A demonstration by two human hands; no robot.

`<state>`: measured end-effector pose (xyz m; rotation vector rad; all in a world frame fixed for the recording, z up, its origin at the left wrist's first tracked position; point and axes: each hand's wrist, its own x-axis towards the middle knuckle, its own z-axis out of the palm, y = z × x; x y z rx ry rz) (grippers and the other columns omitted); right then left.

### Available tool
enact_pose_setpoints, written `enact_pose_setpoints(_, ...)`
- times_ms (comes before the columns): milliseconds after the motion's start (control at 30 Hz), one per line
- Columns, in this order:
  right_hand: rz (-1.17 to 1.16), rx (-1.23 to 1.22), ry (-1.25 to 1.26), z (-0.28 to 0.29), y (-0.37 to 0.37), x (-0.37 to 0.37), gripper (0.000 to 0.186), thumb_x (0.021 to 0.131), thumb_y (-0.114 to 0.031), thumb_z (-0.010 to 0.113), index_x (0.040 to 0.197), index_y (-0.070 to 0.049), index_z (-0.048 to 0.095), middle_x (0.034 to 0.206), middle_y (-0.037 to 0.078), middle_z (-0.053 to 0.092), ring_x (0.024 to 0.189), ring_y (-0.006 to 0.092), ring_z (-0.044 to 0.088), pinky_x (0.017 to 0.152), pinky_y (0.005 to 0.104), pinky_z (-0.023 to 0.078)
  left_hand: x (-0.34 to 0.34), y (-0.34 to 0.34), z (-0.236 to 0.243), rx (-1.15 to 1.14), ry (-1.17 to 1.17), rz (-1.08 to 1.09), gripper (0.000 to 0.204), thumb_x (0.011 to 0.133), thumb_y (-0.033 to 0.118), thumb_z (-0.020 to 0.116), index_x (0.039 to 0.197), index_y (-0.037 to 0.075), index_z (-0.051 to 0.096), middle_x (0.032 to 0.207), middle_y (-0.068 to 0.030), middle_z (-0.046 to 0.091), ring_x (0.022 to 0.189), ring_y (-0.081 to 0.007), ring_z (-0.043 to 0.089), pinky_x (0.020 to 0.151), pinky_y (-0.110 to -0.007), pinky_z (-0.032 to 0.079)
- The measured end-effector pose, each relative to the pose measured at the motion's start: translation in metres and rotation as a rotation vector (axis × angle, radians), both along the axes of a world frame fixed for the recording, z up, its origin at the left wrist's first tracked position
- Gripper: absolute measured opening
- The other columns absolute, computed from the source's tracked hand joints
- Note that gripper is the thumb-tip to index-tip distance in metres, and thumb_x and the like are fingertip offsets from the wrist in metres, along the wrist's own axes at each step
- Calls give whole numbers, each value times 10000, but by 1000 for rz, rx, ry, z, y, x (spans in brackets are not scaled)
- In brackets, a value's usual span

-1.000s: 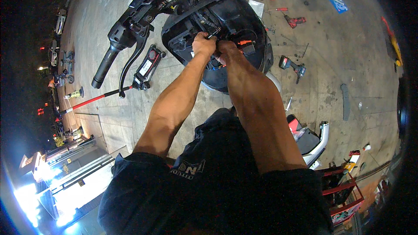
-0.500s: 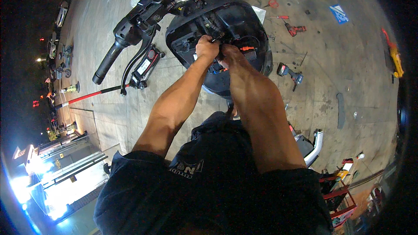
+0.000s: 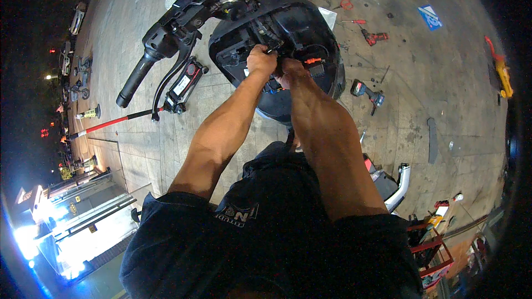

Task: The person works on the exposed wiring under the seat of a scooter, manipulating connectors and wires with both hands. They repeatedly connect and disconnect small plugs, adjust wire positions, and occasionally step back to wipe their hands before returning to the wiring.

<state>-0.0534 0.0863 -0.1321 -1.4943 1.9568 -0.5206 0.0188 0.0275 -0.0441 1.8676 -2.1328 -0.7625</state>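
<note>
Both of my arms reach into the open black front housing (image 3: 310, 16) of a scooter. My left hand (image 3: 261, 61) is closed, with a small dark piece showing at its fingertips; its kind is too small to make out. Close beside it, my right hand (image 3: 291, 72) bends down into the housing with curled fingers, mostly hidden behind the wrist. An orange connector (image 3: 313, 61) sits just right of my right hand. To the left, the handlebar grip (image 3: 134, 82) with its brake lever (image 3: 160, 89) sticks out toward me.
A floor jack (image 3: 183, 88) with a red and black handle (image 3: 113, 124) lies at left. On the paved floor to the right are a cordless driver (image 3: 368, 95), a red drill (image 3: 374, 37), a screwdriver (image 3: 354, 21) and a blue packet (image 3: 430, 17). A red tool cart (image 3: 438, 268) stands lower right.
The whole view has shifted very slightly. Both hands stay at the same spot inside the housing, with the right hand turned a little.
</note>
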Motion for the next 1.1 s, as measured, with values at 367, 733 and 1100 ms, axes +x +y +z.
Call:
enact_pose_setpoints(367, -22, 76, -96, 29, 0, -3, 189, 829, -103, 558, 999, -80, 637, 948, 113, 658, 809, 245, 646, 709, 353, 534, -3, 1, 6, 82, 24, 44, 389, 728, 252, 721, 1044, 50, 620, 1037, -165, 658, 980, -309, 632, 862, -361, 484)
enact_pose_setpoints(733, -46, 92, -113, 48, 5, -5, 158, 792, -171, 609, 902, -67, 653, 885, 118, 667, 799, 278, 652, 695, 364, 533, -3, 3, 6, 55, 16, 49, 391, 723, 248, 719, 1040, 43, 616, 1032, -176, 656, 983, -312, 631, 866, -365, 482)
enact_pose_setpoints(1100, 5, -3, 11, 49, 8, -4, 147, 795, -151, 591, 910, -74, 640, 867, 102, 659, 768, 261, 646, 671, 372, 533, -4, 6, 14, 82, 7, 68, 411, 731, 258, 715, 1075, 59, 611, 1054, -166, 653, 1018, -316, 618, 887, -367, 476)
